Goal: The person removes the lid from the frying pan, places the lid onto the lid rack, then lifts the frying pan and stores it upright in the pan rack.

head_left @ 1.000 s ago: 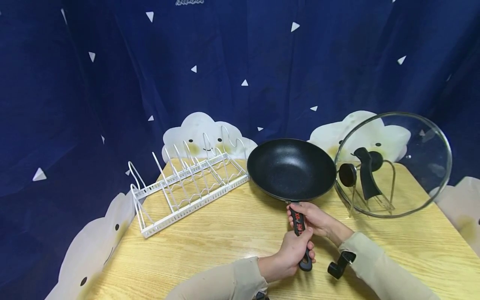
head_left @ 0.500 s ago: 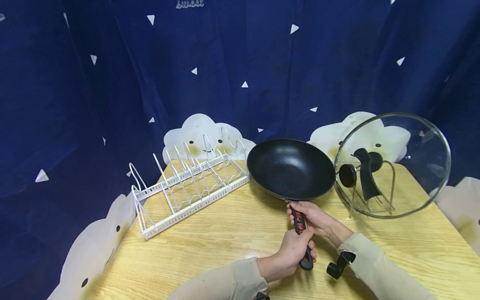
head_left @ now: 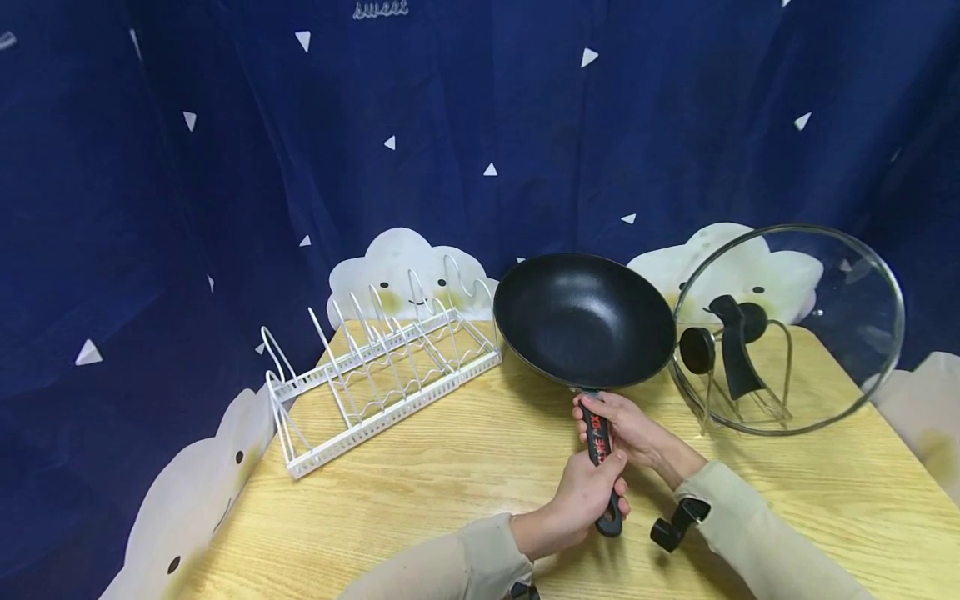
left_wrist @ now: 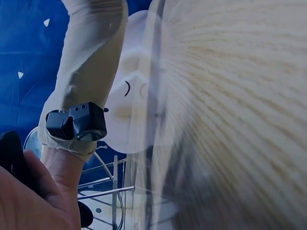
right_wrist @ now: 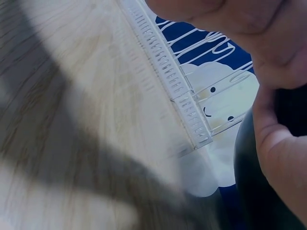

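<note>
Both hands grip the handle of a black frying pan (head_left: 585, 321), whose inside faces me in the head view. My left hand (head_left: 583, 500) wraps the lower handle, near the hanging hole. Higher up, close to the pan's body, my right hand (head_left: 626, 429) holds the handle with its thumb on top. The pan appears raised and tilted, its far rim up. In the right wrist view, the fingers (right_wrist: 283, 62) and the dark side of the pan (right_wrist: 254, 182) show close up. In the left wrist view, my left palm (left_wrist: 29, 206) lies near the black handle end.
A white wire rack (head_left: 390, 392) stands on the wooden table (head_left: 420, 500) left of the pan. On the right, a glass lid (head_left: 840, 333) stands upright in a metal wire holder (head_left: 785, 367). A dark blue curtain (head_left: 450, 100) hangs behind, with cloud-shaped cushions (head_left: 401, 267) along the table edge.
The pan's body has risen a little and its far rim has tipped upward in the last half second. Both hands keep their grip on the handle. The rack and lid stay put.
</note>
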Action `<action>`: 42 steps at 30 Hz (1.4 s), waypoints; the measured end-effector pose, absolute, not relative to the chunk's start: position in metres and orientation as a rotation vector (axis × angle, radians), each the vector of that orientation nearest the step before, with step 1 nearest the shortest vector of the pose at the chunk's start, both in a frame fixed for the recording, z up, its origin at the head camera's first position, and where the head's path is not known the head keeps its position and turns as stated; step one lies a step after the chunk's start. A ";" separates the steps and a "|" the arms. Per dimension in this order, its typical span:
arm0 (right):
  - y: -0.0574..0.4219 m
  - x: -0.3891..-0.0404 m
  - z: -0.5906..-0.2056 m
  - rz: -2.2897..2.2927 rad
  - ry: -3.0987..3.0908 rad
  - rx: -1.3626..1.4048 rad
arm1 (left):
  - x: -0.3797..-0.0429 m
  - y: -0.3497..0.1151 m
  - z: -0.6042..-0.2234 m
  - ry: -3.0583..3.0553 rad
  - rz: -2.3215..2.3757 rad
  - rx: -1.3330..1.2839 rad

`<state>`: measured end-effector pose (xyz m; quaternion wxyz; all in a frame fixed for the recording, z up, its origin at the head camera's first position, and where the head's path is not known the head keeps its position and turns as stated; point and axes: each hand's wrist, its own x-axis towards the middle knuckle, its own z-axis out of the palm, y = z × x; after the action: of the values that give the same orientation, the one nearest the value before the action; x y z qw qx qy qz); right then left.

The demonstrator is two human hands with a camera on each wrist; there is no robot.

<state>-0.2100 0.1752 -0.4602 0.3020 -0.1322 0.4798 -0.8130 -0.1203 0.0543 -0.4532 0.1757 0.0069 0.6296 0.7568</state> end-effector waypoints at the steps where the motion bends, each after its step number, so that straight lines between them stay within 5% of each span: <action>1: 0.175 -0.210 -0.459 -2.162 1.270 -0.350 | -0.121 0.054 -0.453 1.792 2.143 0.033; 42: 0.157 -0.213 -0.416 -2.215 1.181 -0.681 | -0.133 0.025 -0.439 1.765 2.185 0.597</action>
<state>-0.2128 0.1573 -0.4157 0.2672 -0.2522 0.4377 -0.8206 -0.1334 0.0250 -0.4394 0.1345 0.2060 0.6089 0.7541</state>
